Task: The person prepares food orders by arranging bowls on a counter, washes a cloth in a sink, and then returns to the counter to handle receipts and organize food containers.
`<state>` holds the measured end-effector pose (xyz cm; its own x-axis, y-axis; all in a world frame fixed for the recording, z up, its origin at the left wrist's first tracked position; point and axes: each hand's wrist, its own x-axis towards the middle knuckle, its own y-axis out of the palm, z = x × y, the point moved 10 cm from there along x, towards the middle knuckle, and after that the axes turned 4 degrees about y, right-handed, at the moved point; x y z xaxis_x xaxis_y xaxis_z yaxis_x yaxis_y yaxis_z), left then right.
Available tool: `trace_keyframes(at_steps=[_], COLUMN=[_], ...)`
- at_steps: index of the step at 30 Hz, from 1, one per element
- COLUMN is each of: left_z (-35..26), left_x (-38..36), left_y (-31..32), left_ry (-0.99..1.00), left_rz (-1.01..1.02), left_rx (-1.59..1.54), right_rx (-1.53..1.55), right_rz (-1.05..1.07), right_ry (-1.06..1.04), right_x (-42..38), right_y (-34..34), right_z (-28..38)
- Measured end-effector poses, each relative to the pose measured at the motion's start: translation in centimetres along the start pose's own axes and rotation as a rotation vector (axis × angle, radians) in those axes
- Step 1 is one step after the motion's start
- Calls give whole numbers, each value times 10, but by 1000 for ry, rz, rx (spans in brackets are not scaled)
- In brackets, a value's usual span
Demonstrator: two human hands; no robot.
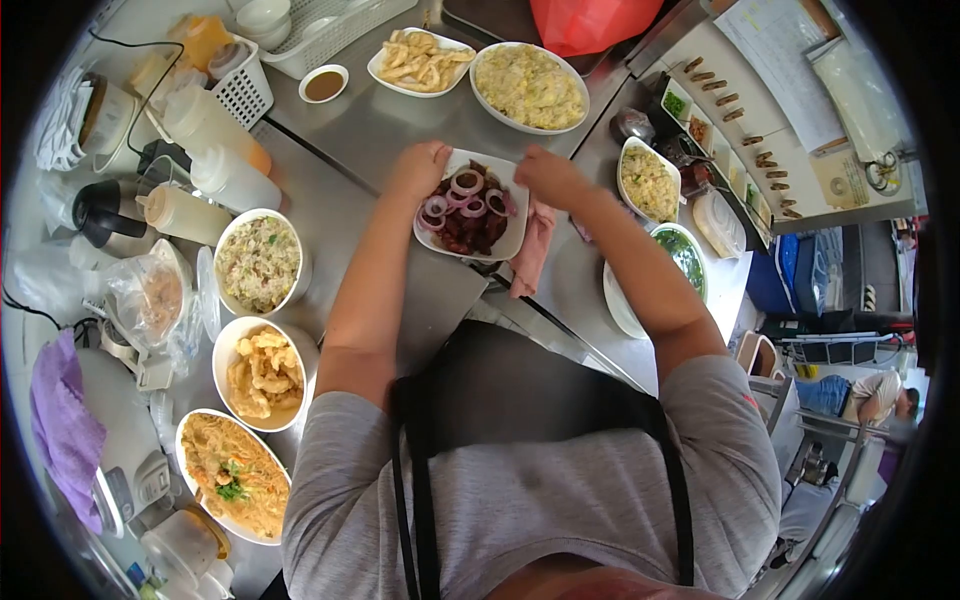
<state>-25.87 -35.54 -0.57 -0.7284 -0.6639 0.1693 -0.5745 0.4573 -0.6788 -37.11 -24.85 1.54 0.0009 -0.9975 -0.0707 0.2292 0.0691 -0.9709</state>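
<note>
Head view: a white squarish plate (428,240) w/ dark glazed meat (470,232) and red onion rings (467,182) is seen on the steel counter (345,150), b/w the two hands. It lies level, ahead of the body, its mass a bit nearer to the apron (520,400) than the fingers are. No clear long axis can be given to it, as its sides look almost equal.

The L hand (418,172) is placed at the far L corner, the R hand (555,180) at the far R corner. Neither hand is clearly nearer; the plate is reached from both sides about equally. The hands are apart from each other, w/ fingers curled inward. Whether the rim is pinched, or only touched, cannot be told, as the fingertips are partly hidden.

A pink cloth (530,258) is seen just beside the plate, on its R side, below the R hand; if it is held, it can't be told.

Beyond the plate, an oval bowl of fried rice (530,88), a bowl of battered strips (420,62) and a sauce dish (323,86) are set. On the L, a round bowl of fried rice (258,262), a bowl of fried pieces (265,372) and an oval dish w/ orange sauce (225,465) are lined up. On the R, a bowl of green soup (680,252) is placed near the R forearm.
</note>
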Motion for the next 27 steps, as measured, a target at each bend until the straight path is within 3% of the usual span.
trace_keyframes(at_steps=[2,5,6,8,9,10,12,13,16,19,22,23,26,27], left_z=[15,28,32,49,51,49,24,18,9,-8,-21,-22,-49,-58], left_x=[-8,-27,-36,-48,-53,-62,-90,-92,-100,-110,-122,-125,-120,-118], left_y=[-10,-25,-30,-22,-18,-15,-8,-6,-3,4,8,9,0,-2], left_ry=[-77,-190,-228,-104,-41,-175,-452,-394,-408,-379,-406,-424,-282,-261], left_rz=[-67,-47,-18,-23,-25,69,257,214,115,76,112,135,207,222], left_rx=[-6,0,8,7,5,-142,-435,-517,-634,-642,-627,-630,-550,-533], right_rx=[75,-43,-130,-307,-83,144,33,-23,458,1059,1976,2315,2518,2573], right_rz=[216,-166,-169,-180,-222,-262,-467,-569,-642,-505,-678,-622,-239,-131], right_ry=[106,399,301,102,141,177,140,121,191,711,530,483,216,-16], right_x=[-16,-41,-42,-45,-54,-66,-94,-103,-105,-104,-87,-77,-58,-50], right_y=[-8,-35,-25,1,8,14,0,-8,21,52,62,74,32,7], right_z=[-23,-68,-57,-26,-16,-4,27,36,-10,-34,-20,-22,10,31])
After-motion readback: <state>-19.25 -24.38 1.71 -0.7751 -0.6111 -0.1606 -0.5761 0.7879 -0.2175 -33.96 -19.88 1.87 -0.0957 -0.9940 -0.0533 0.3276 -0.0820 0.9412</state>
